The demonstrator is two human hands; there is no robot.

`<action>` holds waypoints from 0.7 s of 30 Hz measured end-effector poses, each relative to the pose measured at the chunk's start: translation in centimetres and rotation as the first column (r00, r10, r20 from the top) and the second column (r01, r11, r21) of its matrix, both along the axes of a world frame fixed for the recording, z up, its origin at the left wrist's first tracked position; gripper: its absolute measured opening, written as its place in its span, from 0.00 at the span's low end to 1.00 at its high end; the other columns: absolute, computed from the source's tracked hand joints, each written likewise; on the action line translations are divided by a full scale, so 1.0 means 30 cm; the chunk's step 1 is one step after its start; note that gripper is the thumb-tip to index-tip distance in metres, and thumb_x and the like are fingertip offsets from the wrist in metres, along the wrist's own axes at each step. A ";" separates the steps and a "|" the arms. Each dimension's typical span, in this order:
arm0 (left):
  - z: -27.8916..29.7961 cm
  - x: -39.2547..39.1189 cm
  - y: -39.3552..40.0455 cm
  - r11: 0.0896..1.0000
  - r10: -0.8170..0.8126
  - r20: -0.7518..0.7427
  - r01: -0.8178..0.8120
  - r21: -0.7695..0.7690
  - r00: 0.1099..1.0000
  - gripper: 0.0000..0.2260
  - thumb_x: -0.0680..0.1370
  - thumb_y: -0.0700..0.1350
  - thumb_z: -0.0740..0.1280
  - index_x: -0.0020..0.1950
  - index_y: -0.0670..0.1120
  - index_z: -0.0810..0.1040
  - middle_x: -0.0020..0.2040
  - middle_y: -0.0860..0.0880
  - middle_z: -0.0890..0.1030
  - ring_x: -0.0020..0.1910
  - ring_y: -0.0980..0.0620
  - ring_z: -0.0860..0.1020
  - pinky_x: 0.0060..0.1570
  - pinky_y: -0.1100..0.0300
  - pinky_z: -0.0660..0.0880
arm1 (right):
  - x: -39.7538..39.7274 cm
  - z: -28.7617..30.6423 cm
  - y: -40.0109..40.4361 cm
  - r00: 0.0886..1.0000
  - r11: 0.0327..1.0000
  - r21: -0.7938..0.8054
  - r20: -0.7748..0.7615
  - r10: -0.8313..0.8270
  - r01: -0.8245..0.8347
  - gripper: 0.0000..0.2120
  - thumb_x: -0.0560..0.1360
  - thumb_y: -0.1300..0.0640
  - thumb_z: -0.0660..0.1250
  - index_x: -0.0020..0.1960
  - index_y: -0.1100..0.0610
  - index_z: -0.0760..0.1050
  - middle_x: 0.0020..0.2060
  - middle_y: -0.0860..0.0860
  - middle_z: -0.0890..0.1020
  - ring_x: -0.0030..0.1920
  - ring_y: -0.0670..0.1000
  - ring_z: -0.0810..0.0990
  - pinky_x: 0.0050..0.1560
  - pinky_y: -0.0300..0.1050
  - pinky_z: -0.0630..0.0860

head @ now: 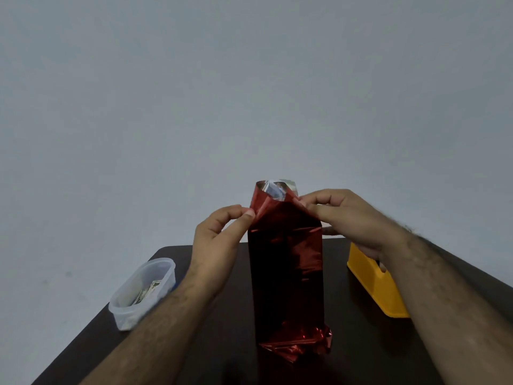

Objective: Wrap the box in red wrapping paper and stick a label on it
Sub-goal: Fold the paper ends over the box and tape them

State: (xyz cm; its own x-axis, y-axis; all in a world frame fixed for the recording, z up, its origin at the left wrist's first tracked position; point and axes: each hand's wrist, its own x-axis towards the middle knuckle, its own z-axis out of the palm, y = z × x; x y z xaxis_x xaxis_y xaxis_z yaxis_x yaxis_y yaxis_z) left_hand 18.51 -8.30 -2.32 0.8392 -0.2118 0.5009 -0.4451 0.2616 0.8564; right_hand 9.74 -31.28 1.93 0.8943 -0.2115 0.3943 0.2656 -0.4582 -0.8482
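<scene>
A tall box wrapped in shiny red wrapping paper stands upright on the dark table. The paper's top end is open, showing its silver inside above the box. My left hand pinches the paper's upper left corner between thumb and fingers. On the other side, my right hand pinches the upper right corner. At the bottom the paper is folded under and crumpled, sticking out to the right.
A clear plastic tub with small printed pieces inside sits at the table's left edge. A yellow plastic container stands to the right, partly behind my right forearm. A plain grey wall fills the background.
</scene>
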 end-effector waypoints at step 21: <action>0.063 0.012 0.028 0.916 -0.330 0.054 0.306 0.260 0.942 0.24 0.67 0.48 0.81 0.63 0.48 0.86 0.61 0.51 0.86 0.59 0.54 0.85 0.54 0.64 0.81 | -0.017 -0.070 0.089 0.970 0.957 0.157 0.064 0.235 -0.243 0.24 0.68 0.56 0.80 0.63 0.48 0.83 0.60 0.50 0.85 0.61 0.53 0.85 0.59 0.48 0.82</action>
State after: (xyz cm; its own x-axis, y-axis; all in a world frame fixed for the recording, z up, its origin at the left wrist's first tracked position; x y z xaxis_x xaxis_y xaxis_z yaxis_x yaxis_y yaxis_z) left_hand 18.88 -7.45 -0.44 0.6586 -0.5855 0.4727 -0.4551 0.1904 0.8698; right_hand 9.22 -28.62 -0.18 0.9088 -0.0580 0.4131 0.3899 -0.2340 -0.8906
